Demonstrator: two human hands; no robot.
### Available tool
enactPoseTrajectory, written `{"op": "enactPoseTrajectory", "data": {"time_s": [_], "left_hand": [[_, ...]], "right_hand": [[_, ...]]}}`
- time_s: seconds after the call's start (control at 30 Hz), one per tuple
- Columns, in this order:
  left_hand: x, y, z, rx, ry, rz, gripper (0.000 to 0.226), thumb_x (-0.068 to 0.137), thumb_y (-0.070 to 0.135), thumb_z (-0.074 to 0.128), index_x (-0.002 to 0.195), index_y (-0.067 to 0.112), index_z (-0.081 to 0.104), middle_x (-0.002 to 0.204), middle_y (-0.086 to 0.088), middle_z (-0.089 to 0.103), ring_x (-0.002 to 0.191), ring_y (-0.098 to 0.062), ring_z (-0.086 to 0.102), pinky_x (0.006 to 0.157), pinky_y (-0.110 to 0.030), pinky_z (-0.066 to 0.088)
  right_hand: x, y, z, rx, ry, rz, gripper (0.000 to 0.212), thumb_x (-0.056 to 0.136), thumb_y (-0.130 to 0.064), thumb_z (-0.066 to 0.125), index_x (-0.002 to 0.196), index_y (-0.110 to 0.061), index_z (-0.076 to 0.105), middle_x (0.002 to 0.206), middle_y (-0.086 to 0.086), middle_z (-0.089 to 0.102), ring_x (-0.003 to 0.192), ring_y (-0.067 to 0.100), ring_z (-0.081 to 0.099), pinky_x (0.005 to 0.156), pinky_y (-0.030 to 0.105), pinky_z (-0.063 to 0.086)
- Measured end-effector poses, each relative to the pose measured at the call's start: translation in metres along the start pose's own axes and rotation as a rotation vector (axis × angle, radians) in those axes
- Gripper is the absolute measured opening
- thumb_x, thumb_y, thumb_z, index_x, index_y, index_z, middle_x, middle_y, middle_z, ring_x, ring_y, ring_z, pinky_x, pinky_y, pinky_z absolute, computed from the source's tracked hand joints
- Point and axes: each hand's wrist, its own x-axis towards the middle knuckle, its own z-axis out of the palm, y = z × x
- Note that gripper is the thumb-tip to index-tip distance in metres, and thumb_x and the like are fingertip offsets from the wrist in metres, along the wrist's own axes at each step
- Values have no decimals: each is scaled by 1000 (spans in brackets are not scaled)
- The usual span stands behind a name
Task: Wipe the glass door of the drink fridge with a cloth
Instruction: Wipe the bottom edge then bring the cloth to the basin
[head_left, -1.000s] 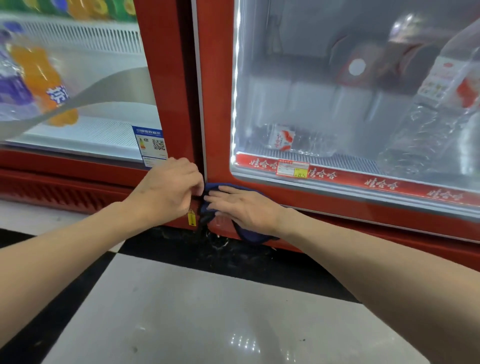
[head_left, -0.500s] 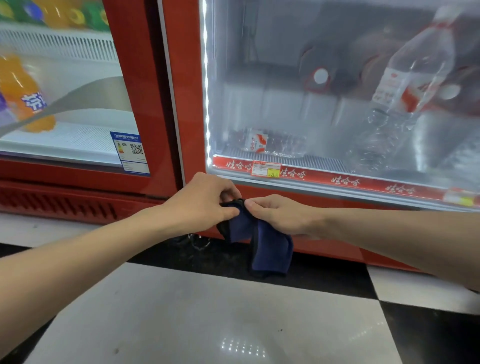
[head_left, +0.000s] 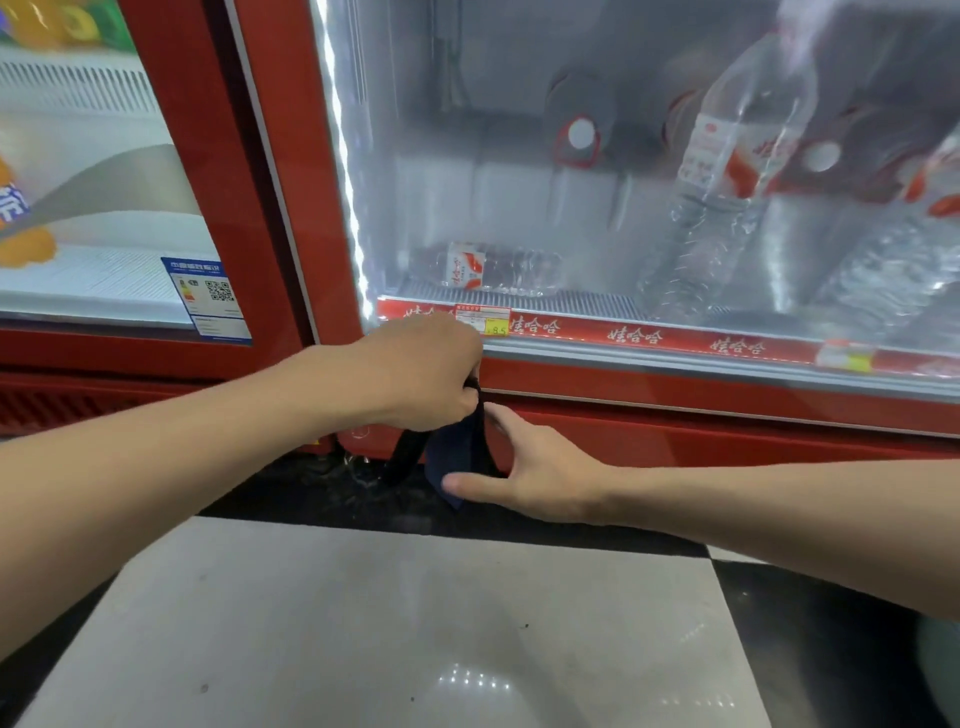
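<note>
While topmost in the left grip (head_left: 415, 374), cloth (head_left: 454, 452) low against right grip (head_left: 535, 467).

One left hand (head_left: 421, 374), one right hand (head_left: 545, 483), one dark cloth (head_left: 457, 457), two glass doors (head_left: 519, 156) (head_left: 93, 182), one QR sticker (head_left: 208, 301).

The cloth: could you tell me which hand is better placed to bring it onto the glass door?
Probably the left. The left hand grips the cloth at its top, just below the glass door. The right hand sits lower, fingers spread open beside the hanging cloth.
</note>
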Motion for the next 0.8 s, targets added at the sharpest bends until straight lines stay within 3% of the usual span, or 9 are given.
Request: {"op": "enactPoseTrajectory", "data": {"time_s": [0.07,0.17,0.27,0.37,0.43,0.53,0.6,0.67,0.8], "left_hand": [[1,2,-11,-59,-41,44,20,96,27,60,89,14,74,84,-3,71,77,-20,64,66,-32,53],[2,-9,-19,-121,-102,72,21,98,33,62,108,22,76,104,8,73,97,-13,66,90,-30,53],[8,-22,-6,-160,-184,83,20,97,34,63,101,23,78,96,12,76,91,-9,67,86,-30,54],[19,-13,14,-297,-282,80,21,97,36,65,87,21,78,79,8,73,71,-3,61,69,-22,48],[26,3,24,-415,-352,111,24,97,35,66,81,20,75,78,-3,68,67,-5,52,70,-23,41],[40,31,33,-563,-418,124,37,98,32,66,62,25,66,64,9,54,64,-4,45,68,-21,35],[52,52,40,-635,-443,116,38,97,35,67,68,11,64,68,6,50,67,-7,43,70,-19,34],[62,76,46,-704,-448,109,40,95,36,70,75,2,65,71,1,52,70,-10,46,75,-21,36],[87,135,60,-820,-325,46,27,93,24,72,67,19,76,67,5,67,66,-4,58,69,-14,44]], "right_hand": [[-2,4,4,-24,53,22,70,89,-47,74,149,-23,46,140,-7,61,126,15,58,92,22,42],[-13,20,-12,-49,25,78,14,96,-27,67,104,-19,76,98,-7,76,92,12,71,74,29,52],[-40,36,-47,-37,-75,143,16,99,-31,66,90,-23,77,84,-12,77,77,4,70,65,22,54],[-66,56,-81,5,-76,191,21,98,-34,68,89,-18,78,88,-4,78,83,14,73,75,30,57],[-87,69,-100,48,-52,222,24,98,-34,68,88,-15,78,83,-4,77,78,13,71,75,30,56],[-122,86,-123,162,6,267,27,97,-35,68,81,-15,75,71,-9,69,68,4,63,66,21,48],[-148,102,-137,226,43,288,29,97,-37,68,76,-17,73,67,-12,66,64,3,60,63,18,45],[-168,120,-149,271,80,296,31,96,-39,69,80,-13,76,71,-10,67,67,4,60,66,19,44],[-201,165,-172,370,202,301,28,96,-34,70,86,-10,79,82,-4,75,77,7,65,79,27,48]]}}
